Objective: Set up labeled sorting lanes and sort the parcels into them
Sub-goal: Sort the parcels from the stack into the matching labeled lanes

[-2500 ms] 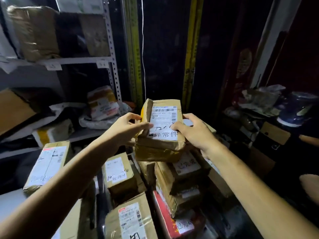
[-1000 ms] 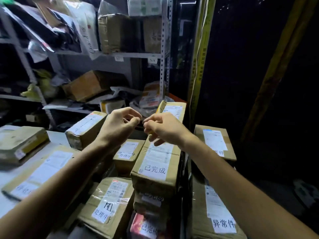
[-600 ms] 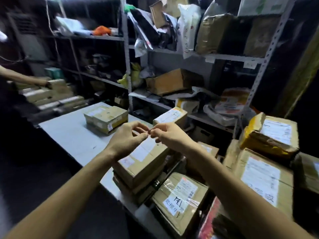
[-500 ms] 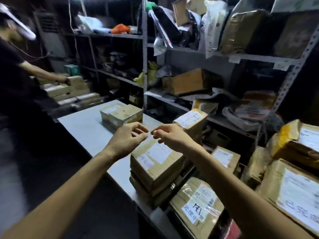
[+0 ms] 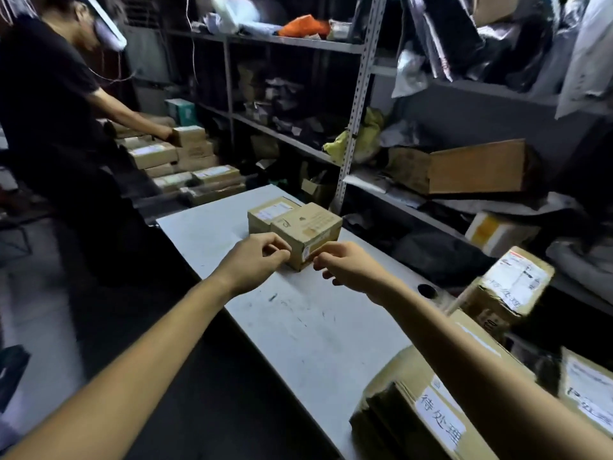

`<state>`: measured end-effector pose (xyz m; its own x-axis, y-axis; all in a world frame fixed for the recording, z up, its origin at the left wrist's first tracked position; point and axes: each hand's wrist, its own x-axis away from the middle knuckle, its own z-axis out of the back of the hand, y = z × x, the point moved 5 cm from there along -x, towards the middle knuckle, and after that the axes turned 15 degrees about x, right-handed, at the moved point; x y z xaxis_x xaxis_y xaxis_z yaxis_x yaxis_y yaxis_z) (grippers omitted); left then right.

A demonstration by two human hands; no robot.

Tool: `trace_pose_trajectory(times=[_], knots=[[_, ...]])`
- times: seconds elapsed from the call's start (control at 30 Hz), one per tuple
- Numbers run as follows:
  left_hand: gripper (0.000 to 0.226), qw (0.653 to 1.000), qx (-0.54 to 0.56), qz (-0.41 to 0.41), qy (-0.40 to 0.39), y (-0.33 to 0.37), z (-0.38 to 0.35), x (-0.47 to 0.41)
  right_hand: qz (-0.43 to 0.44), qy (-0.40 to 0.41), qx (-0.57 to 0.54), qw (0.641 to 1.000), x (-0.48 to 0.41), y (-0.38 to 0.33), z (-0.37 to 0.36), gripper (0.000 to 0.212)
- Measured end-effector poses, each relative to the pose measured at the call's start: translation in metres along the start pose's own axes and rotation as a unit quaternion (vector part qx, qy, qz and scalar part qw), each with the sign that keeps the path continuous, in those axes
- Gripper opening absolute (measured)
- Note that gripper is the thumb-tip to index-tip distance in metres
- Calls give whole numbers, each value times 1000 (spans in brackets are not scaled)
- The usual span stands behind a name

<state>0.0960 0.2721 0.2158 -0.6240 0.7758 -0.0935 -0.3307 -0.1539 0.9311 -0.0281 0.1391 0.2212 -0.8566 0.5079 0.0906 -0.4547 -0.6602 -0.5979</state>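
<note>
Two brown cardboard parcels stand together on the white table [image 5: 298, 330]: a nearer one [image 5: 310, 232] and one behind it [image 5: 270, 211] with a white label. My left hand [image 5: 255, 260] hovers at the nearer parcel's left front face, fingers curled, thumb against the forefinger. At the same parcel's near corner is my right hand [image 5: 346, 265], its thumb and forefinger pressed together. Nothing shows between the fingers of either hand. A flat parcel with a handwritten white label [image 5: 441, 418] lies at the table's near right end, partly under my right forearm.
Another person in black [image 5: 49, 111] stands at the left, handling a stack of boxes [image 5: 185, 154]. Metal shelving [image 5: 360, 94] full of bags and cartons runs behind the table. More labelled parcels [image 5: 512, 287] pile up at the right. Dark floor lies left of the table.
My view has swung left from the parcel stacks at the right to the white table. My hands, fingertips together before, have parted and moved forward to the nearer parcel.
</note>
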Motion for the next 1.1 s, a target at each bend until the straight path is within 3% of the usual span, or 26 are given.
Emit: trace_pose_trajectory(times=[0.3,0.63,0.77,0.83,0.9,1.0,1.1], knots=[[14,999,3,36,-37,-66,35,-189,-78,9,-6,997,-190,63,39,24],[15,988,-18,79,-128,-127,16,-344,-196,-43,-58,978,-314,118,1,26],[32,983,-31,80,-163,-170,-6,-404,-284,-24,-119,951,-343,156,-18,22],[43,978,-46,79,-189,-194,-22,-429,-337,8,-167,926,-358,177,-30,34],[53,966,-118,54,-224,-220,-41,-455,-383,33,-208,899,-373,193,-50,41],[64,938,-223,17,-264,-246,-60,-477,-400,48,-242,883,-395,205,-90,34],[70,924,-250,-3,-288,-255,-70,-488,-406,140,-280,859,-404,216,-123,58]])
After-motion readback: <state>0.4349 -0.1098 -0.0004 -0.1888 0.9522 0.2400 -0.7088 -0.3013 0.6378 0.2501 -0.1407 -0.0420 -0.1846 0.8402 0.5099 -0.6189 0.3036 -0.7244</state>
